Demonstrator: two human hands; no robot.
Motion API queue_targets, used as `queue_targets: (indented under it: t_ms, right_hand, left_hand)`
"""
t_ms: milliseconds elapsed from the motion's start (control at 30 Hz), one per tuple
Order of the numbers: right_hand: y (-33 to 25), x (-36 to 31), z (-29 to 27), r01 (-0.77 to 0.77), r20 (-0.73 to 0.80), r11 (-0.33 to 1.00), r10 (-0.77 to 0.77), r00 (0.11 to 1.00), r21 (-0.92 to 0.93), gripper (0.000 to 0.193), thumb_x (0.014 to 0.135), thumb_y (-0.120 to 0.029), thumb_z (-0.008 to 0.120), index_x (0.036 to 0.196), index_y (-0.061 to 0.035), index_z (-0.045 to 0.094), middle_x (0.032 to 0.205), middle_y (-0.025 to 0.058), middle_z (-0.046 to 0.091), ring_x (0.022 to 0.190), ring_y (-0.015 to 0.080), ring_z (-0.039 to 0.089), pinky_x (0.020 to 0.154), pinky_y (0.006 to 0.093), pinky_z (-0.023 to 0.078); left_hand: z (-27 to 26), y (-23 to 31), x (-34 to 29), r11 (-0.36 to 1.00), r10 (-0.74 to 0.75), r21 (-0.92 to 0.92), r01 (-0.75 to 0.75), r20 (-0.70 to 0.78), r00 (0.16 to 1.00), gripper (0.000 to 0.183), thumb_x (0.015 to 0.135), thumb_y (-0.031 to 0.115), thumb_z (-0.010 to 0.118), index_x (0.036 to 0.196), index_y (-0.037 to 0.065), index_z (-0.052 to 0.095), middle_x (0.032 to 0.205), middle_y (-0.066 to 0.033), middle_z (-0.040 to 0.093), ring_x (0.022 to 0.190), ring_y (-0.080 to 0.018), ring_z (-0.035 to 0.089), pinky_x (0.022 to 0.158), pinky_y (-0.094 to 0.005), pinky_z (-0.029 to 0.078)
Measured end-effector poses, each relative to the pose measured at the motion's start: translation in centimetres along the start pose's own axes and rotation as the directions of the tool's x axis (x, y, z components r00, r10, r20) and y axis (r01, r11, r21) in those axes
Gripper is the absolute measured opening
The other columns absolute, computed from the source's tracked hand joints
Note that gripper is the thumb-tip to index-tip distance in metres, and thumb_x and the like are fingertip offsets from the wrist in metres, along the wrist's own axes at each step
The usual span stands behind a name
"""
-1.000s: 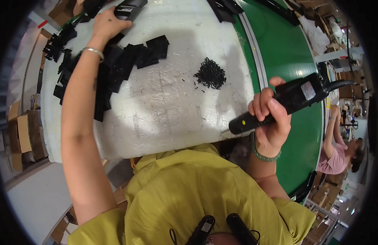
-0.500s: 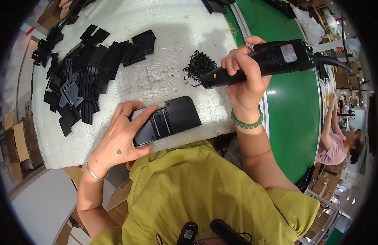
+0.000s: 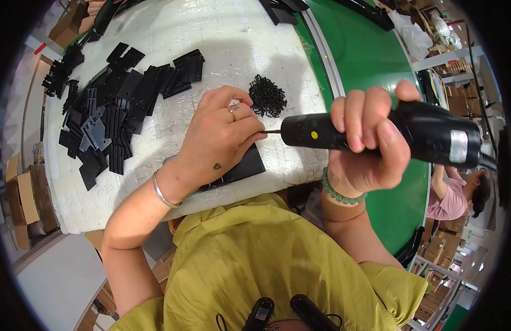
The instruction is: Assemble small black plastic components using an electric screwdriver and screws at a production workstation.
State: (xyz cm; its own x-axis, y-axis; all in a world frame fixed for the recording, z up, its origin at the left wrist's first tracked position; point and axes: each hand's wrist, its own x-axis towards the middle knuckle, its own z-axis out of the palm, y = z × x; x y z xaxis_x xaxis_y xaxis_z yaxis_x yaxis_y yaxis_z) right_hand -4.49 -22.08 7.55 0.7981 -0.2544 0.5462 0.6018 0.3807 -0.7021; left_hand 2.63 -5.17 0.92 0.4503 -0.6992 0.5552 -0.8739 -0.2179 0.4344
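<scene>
My right hand (image 3: 371,149) is wrapped round a black electric screwdriver (image 3: 437,129) held nearly level, its thin bit pointing left. At the bit's tip, my left hand (image 3: 217,135) has its thumb and fingers pinched together; whatever lies between them is too small or hidden to make out. Below that hand, a flat black plastic housing (image 3: 250,167) lies near the table edge, mostly covered by the hand and wrist. Just beyond the fingers is a heap of small black screws (image 3: 268,99).
Many flat black plastic pieces (image 3: 135,91) are piled on the left of the white padded table (image 3: 222,27). To the right runs a green surface (image 3: 371,215) behind a metal rail (image 3: 327,55). Open cardboard boxes (image 3: 32,193) stand at left. Another person (image 3: 451,196) is at far right.
My left hand has left the black housing and risen to the bit's tip, fingers now pinched. The screwdriver has moved right and nearer, away from the screw heap, and turned more level.
</scene>
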Motion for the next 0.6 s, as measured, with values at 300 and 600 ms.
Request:
queue_targets:
  t_ms: [300,600]
  right_hand:
    - [-1.4,-1.1,1.4,0.102,0.194,0.995,-0.104,0.976,0.021,0.037,0.076,-0.008,0.061,0.108,-0.0122,0.043,0.056,-0.0065,0.047,0.046,0.0062,0.045,0.051,0.0210,0.036]
    - [0.1,-1.4,2.4,0.061,0.197,0.994,-0.078,0.977,0.092,0.036,0.076,-0.007,0.062,0.104,-0.0149,0.040,0.055,-0.0048,0.048,0.044,0.0097,0.047,0.048,0.0228,0.038]
  left_hand:
    - [0.1,0.7,-1.7,0.878,-0.199,-0.461,0.128,-0.110,0.974,0.010,0.066,0.003,0.072,0.074,0.005,0.067,0.070,-0.0047,0.063,0.080,-0.0216,0.060,0.068,-0.0304,0.049]
    - [-1.7,0.5,-4.0,0.874,-0.275,-0.428,0.229,-0.049,0.960,0.016,0.066,0.008,0.074,0.080,0.005,0.067,0.076,-0.0057,0.065,0.085,-0.0224,0.061,0.072,-0.0308,0.049]
